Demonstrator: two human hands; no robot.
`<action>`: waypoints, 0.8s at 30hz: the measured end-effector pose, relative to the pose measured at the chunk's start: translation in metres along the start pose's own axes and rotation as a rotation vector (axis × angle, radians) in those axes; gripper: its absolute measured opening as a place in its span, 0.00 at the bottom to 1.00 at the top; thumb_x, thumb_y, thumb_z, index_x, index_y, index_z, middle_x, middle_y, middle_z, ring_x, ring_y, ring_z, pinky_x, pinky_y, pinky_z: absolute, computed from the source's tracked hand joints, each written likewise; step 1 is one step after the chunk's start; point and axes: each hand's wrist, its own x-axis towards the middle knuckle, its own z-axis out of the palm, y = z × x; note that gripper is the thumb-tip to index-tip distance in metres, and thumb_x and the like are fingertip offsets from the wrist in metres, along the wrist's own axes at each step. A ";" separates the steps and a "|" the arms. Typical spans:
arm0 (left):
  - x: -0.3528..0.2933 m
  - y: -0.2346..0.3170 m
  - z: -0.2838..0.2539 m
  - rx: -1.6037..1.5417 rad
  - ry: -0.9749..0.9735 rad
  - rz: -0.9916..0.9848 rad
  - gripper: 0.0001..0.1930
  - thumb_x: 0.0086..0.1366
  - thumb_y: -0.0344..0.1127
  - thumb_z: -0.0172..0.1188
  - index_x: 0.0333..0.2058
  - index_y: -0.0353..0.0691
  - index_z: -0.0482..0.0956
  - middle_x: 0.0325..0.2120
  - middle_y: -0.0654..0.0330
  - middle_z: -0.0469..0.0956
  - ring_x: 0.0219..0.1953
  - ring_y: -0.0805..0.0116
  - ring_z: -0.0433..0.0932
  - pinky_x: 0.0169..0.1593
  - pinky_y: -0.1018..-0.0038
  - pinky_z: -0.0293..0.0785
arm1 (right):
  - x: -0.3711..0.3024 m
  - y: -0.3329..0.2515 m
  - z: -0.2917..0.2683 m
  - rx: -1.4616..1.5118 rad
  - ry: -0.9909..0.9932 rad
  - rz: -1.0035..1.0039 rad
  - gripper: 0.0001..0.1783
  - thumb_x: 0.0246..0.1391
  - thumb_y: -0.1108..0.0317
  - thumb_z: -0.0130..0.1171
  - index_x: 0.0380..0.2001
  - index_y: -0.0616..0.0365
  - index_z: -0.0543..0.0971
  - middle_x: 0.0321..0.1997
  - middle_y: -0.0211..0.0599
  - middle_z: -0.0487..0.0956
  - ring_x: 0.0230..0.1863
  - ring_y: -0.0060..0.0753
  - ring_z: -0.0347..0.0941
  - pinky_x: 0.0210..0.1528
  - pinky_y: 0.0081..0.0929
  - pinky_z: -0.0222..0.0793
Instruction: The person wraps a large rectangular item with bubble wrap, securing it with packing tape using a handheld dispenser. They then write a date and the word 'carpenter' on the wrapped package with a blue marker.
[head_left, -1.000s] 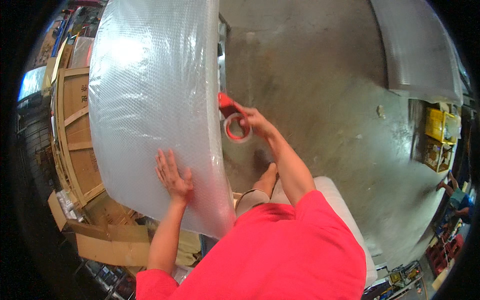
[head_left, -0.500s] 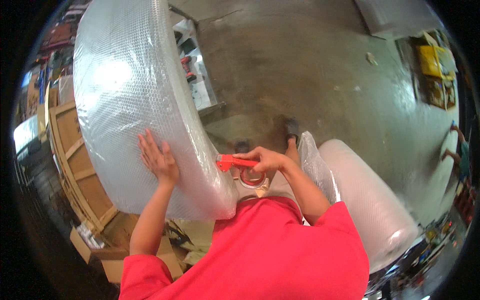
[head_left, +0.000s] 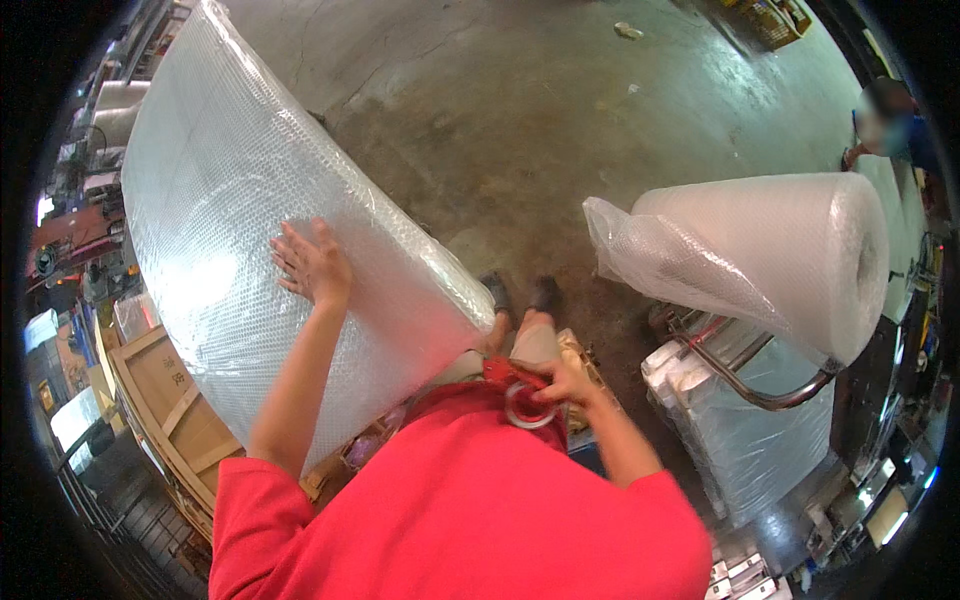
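A large flat piece wrapped in clear bubble wrap (head_left: 230, 190) stands tilted along my left side; what it holds is hidden. My left hand (head_left: 318, 268) lies on its bubble-wrapped face with the fingers spread. Close to my waist, my right hand (head_left: 570, 385) grips a red tape dispenser (head_left: 504, 372) that carries a roll of tape. The dispenser is near the lower right corner of the wrapped piece, and I cannot tell whether it touches it.
A big roll of bubble wrap (head_left: 740, 235) with a loose end lies at my right, above a bent metal tube frame (head_left: 765, 400). Plastic-covered goods (head_left: 760, 450) stand beneath it. A wooden crate (head_left: 165, 400) is at the left. Another person (head_left: 895, 130) is at the far right.
My view and body have turned to the right, bringing the bubble wrap roll further into view. The tape dispenser has come away from the wrapped edge toward my waist. My left hand stays flat on the wrap.
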 end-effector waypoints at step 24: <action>0.009 -0.349 -0.111 -1.044 -0.512 0.938 0.33 0.75 0.47 0.48 0.72 0.38 0.52 0.69 0.49 0.61 0.73 0.54 0.55 0.73 0.56 0.46 | 0.170 0.155 0.284 0.488 1.023 -0.682 0.32 0.56 0.63 0.60 0.64 0.59 0.71 0.57 0.31 0.73 0.50 0.27 0.71 0.57 0.30 0.67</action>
